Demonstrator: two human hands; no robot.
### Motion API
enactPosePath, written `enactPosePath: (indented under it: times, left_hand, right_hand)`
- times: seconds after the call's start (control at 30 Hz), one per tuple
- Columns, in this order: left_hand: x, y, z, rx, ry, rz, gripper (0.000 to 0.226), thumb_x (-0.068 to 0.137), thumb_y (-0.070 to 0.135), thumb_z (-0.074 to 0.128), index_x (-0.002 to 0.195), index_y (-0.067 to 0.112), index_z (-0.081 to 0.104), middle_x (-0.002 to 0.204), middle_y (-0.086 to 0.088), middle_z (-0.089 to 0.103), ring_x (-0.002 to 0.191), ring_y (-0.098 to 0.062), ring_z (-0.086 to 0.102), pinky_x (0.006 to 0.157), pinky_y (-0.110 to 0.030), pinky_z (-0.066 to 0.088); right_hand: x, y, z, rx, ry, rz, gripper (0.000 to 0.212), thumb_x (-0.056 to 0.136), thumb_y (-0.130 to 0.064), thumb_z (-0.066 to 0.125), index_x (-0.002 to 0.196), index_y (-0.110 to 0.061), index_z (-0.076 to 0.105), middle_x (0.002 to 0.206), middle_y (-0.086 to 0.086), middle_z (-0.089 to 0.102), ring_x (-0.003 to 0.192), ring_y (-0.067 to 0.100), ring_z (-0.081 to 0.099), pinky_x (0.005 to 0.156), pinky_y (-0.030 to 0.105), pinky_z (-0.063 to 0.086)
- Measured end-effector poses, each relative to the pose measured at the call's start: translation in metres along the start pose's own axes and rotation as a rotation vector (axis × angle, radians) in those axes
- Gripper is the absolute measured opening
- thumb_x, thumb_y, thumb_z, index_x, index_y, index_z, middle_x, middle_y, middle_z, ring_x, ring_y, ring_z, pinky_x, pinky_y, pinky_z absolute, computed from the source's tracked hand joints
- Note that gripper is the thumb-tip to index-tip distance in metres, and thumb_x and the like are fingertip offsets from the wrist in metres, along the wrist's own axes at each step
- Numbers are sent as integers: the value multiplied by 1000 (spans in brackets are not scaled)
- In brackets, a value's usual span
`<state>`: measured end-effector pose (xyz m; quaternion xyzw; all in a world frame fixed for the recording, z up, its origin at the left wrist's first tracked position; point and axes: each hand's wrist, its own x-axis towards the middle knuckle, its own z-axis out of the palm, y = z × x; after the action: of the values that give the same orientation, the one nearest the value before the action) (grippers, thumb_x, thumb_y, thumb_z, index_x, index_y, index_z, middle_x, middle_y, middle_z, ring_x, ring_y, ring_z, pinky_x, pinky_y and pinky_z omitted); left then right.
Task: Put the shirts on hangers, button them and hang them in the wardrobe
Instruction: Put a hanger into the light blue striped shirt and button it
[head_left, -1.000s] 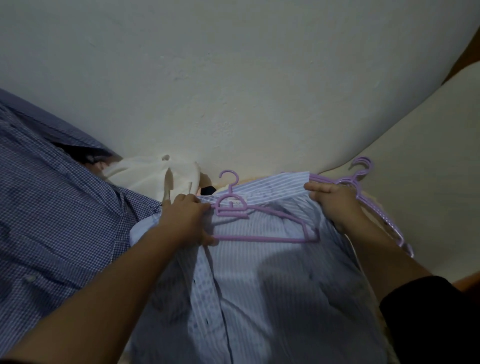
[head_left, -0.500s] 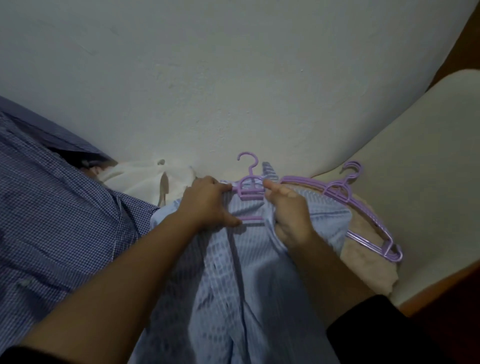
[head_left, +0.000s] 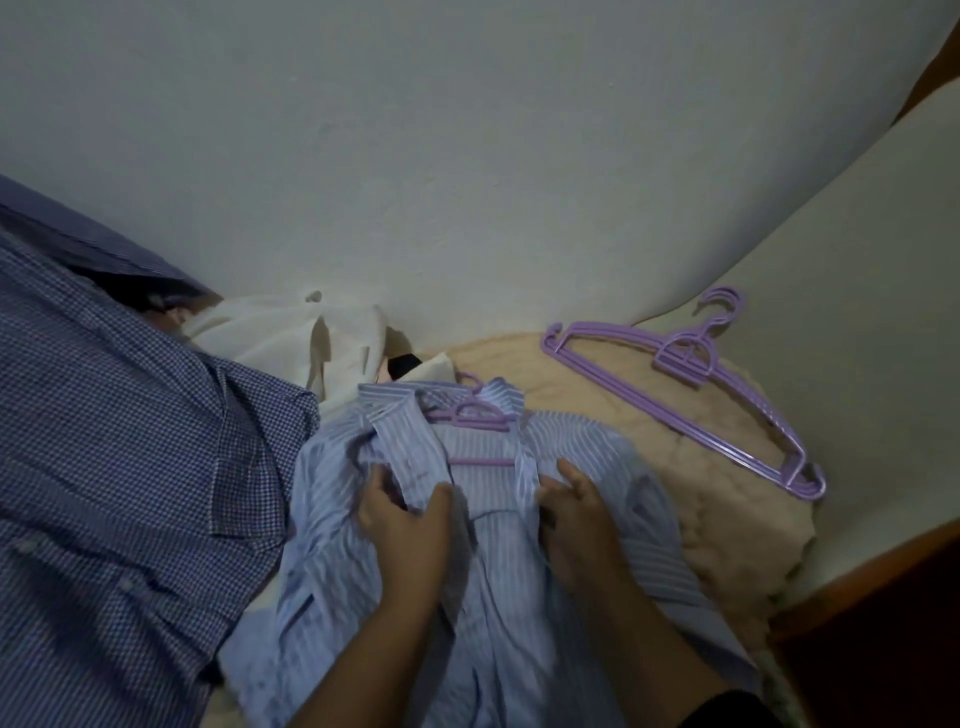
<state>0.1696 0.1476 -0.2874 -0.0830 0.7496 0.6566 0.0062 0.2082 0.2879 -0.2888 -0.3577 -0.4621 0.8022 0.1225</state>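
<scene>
Striped shirt (head_left: 519, 571) lies beneath both hands; left hand (head_left: 410, 525) and right hand (head_left: 574, 512) grip pinches its plackets.

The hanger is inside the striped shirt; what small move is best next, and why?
Probably fasten the top button: the striped shirt already sits on its hanger, its front lies open, and the left hand and right hand each hold a front edge.
</scene>
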Motion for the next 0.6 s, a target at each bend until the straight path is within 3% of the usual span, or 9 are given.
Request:
enactPosePath:
  times: [0.07,0.13,0.23,0.27,0.33,0.4,0.5,0.6]
  left_hand:
    - [-4,-4,7,33,-46,-42,62,90,17,62,145,12,33,130,-11,56,108,-26,59,90,-38,50]
    - [-12,-6,12,90,-123,-41,59,91,18,60,143,12,34,116,-10,62,93,-24,64,78,-31,50]
    - [-18,-12,15,93,-134,-66,64,87,15,67,141,15,33,78,-7,59,70,-19,60,65,-31,48]
    - [-19,-14,15,99,-138,-85,64,86,14,69,140,15,34,71,-3,55,64,-17,57,61,-29,46]
    - [-22,-22,13,143,-163,-116,59,85,14,70,134,15,38,69,2,54,61,-12,55,55,-19,43]
    - [-24,-26,11,171,-167,-130,51,85,14,70,128,15,41,73,2,57,63,-12,58,50,-12,42]
    - [-23,-25,10,143,-127,-100,49,84,15,71,123,18,44,93,-1,60,80,-19,63,65,-22,50]
    - [-18,-16,11,59,-73,2,52,82,14,73,123,19,42,102,0,58,92,-11,59,73,-18,47]
  right_hand:
    - [-5,6,4,81,-30,23,46,91,7,46,132,-14,44,87,14,59,71,22,59,66,31,47]
    - [-11,10,6,94,-110,61,42,93,7,43,130,-11,45,77,6,58,59,10,58,55,23,47]
    - [-15,7,8,151,-249,100,28,96,4,40,114,-15,50,66,-2,67,57,5,64,50,18,50]
    - [-15,4,10,171,-288,97,27,96,4,38,108,-14,53,71,-2,70,65,7,67,55,19,53]
    - [-10,1,15,161,-345,74,28,95,5,38,103,-12,59,90,3,72,88,15,67,77,25,55]
    - [-6,-1,21,12,-352,53,28,95,3,40,102,-12,62,101,8,70,94,19,65,86,28,51]
    - [1,2,26,-177,-281,32,29,96,-1,41,95,-12,67,87,8,69,77,18,65,72,29,51]
    - [12,3,31,-242,-121,-23,25,93,-6,45,98,-11,69,74,11,65,64,25,58,60,32,47]
